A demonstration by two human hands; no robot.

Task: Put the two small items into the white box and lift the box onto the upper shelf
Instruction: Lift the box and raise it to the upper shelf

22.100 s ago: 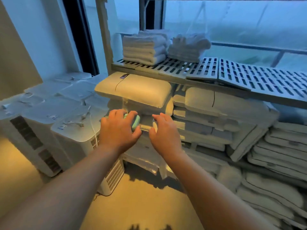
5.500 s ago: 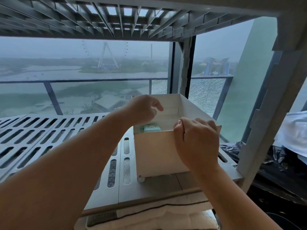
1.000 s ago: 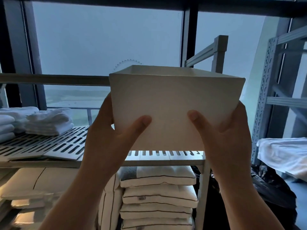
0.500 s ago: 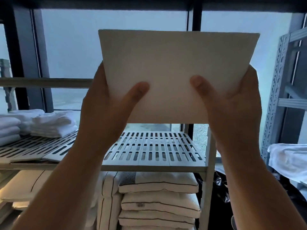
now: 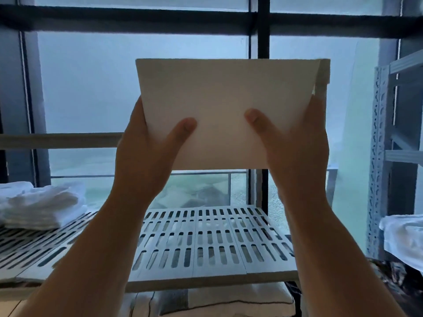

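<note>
Head view shows both hands, left (image 5: 146,156) and right (image 5: 297,154), gripping the box (image 5: 226,99) by its sides, high over the slatted shelf (image 5: 206,243), its contents probably inside, unseen.

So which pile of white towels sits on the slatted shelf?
The folded towels at far left lie on the slatted shelf. The other white pile, at right, sits on the separate grey metal rack.

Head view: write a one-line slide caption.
Both hands, left and right, hold the white box raised above the slotted shelf, folded towels at left.
</note>
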